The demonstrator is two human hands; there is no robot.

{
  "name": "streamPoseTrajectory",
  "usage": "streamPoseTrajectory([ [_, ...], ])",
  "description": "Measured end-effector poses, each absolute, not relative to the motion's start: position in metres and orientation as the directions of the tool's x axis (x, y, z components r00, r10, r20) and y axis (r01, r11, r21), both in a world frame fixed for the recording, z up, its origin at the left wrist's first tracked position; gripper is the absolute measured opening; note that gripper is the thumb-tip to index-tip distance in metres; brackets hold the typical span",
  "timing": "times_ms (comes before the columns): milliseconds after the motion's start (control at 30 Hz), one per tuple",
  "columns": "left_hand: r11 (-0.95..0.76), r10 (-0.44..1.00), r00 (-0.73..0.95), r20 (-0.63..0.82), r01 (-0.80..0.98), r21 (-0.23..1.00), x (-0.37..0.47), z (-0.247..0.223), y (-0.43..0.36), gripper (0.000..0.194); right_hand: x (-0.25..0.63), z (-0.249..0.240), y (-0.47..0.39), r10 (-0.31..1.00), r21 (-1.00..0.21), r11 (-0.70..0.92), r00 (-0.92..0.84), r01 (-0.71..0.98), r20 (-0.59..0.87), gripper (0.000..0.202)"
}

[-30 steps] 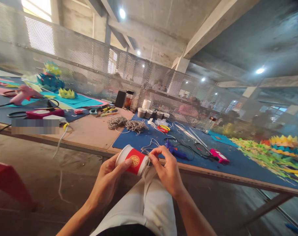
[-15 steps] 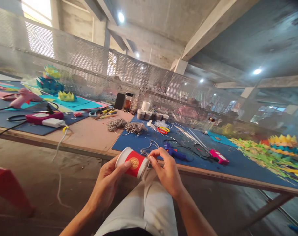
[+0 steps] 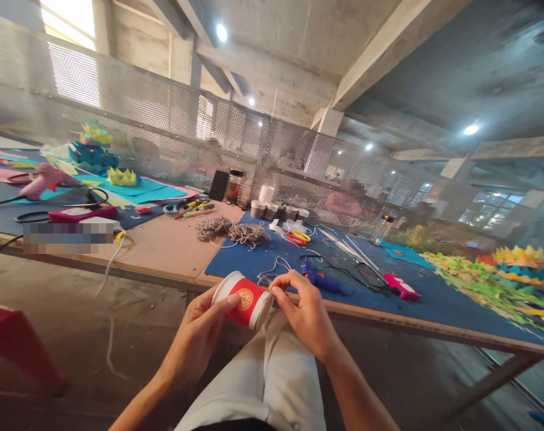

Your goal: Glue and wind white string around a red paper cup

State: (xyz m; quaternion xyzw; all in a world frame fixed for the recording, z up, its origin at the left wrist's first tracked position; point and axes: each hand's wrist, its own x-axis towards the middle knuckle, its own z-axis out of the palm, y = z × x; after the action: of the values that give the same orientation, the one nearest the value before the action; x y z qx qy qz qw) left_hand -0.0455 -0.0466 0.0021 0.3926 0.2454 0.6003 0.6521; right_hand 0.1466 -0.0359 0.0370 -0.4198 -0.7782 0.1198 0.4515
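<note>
A paper cup [image 3: 246, 301], white with a red band and a gold round emblem, lies tilted on its side above my lap. My left hand [image 3: 202, 320] is closed around its left end, thumb along the red band. At the cup's right edge, my right hand [image 3: 303, 305] pinches a thin cord with thumb and forefinger; the fingertips hide most of the pinched part. Loops of pale cord [image 3: 277, 266] lie on the blue mat just behind the hands.
On the table [image 3: 173, 251] are bundles of grey cord [image 3: 249, 234], several small cups [image 3: 272, 211], red-yellow scissors [image 3: 298, 237], a blue glue gun [image 3: 321, 280] and a pink glue gun [image 3: 45, 179]. Cut paper strips [image 3: 474, 278] lie right. A red stool [image 3: 20, 347] stands lower left.
The cup has turned and shifted very slightly to the right. Both hands keep almost the same grip and place.
</note>
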Motion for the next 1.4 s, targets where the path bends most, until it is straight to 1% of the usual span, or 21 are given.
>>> streamPoseTrajectory([
  [200, -0.016, 0.978, 0.155, 0.136, -0.599, 0.801, -0.046, 0.000, -0.044, 0.026, 0.148, 0.041, -0.035, 0.778, -0.560, 0.606, -0.275, 0.566, 0.564, 0.011],
  [367, -0.002, 0.976, 0.172, 0.135, -0.609, 0.793, -0.045, -0.002, -0.042, 0.028, 0.147, 0.037, -0.031, 0.802, -0.598, 0.586, -0.288, 0.546, 0.523, 0.011],
  [467, 0.003, 0.979, 0.162, 0.122, -0.615, 0.789, -0.045, -0.002, -0.042, 0.025, 0.148, 0.035, -0.032, 0.778, -0.601, 0.621, -0.304, 0.503, 0.550, 0.018],
  [533, -0.004, 0.985, 0.135, 0.109, -0.608, 0.794, -0.046, -0.002, -0.042, 0.023, 0.154, 0.036, -0.032, 0.736, -0.559, 0.659, -0.275, 0.504, 0.619, 0.024],
  [600, -0.026, 0.989, 0.098, 0.106, -0.599, 0.800, -0.047, -0.002, -0.042, 0.023, 0.167, 0.036, -0.031, 0.691, -0.497, 0.667, -0.212, 0.555, 0.691, 0.026],
  [667, -0.056, 0.992, 0.061, 0.115, -0.600, 0.798, -0.047, -0.003, -0.041, 0.022, 0.187, 0.034, -0.028, 0.665, -0.432, 0.626, -0.155, 0.650, 0.731, 0.025],
  [733, -0.069, 0.992, 0.044, 0.120, -0.608, 0.791, -0.046, -0.003, -0.040, 0.022, 0.211, 0.028, -0.023, 0.640, -0.337, 0.545, -0.122, 0.768, 0.758, 0.024],
  [867, -0.062, 0.989, 0.072, 0.132, -0.603, 0.795, -0.041, -0.001, -0.041, 0.025, 0.258, 0.008, -0.010, 0.666, -0.185, 0.340, -0.097, 0.922, 0.739, 0.026],
  [967, -0.034, 0.989, 0.094, 0.113, -0.602, 0.798, -0.037, -0.001, -0.040, 0.030, 0.278, -0.007, -0.001, 0.733, -0.083, 0.227, -0.114, 0.970, 0.670, 0.027],
  [1067, 0.019, 0.989, 0.128, 0.072, -0.599, 0.800, -0.034, 0.000, -0.040, 0.036, 0.283, -0.015, 0.004, 0.800, -0.011, 0.147, -0.112, 0.989, 0.589, 0.028],
  [1133, 0.033, 0.989, 0.135, 0.061, -0.599, 0.800, -0.032, 0.000, -0.041, 0.039, 0.282, -0.015, 0.007, 0.828, 0.017, 0.115, -0.105, 0.993, 0.551, 0.028],
  [1267, 0.043, 0.986, 0.156, 0.062, -0.592, 0.805, -0.030, 0.000, -0.042, 0.032, 0.281, -0.011, 0.011, 0.856, 0.041, 0.125, -0.129, 0.991, 0.500, 0.030],
  [1333, 0.055, 0.981, 0.185, 0.065, -0.578, 0.814, -0.031, -0.001, -0.040, 0.032, 0.283, -0.010, 0.011, 0.858, 0.016, 0.159, -0.146, 0.987, 0.493, 0.035],
  [1400, 0.061, 0.976, 0.205, 0.068, -0.562, 0.825, -0.034, -0.003, -0.037, 0.034, 0.286, -0.011, 0.007, 0.856, -0.055, 0.193, -0.141, 0.980, 0.498, 0.041],
])
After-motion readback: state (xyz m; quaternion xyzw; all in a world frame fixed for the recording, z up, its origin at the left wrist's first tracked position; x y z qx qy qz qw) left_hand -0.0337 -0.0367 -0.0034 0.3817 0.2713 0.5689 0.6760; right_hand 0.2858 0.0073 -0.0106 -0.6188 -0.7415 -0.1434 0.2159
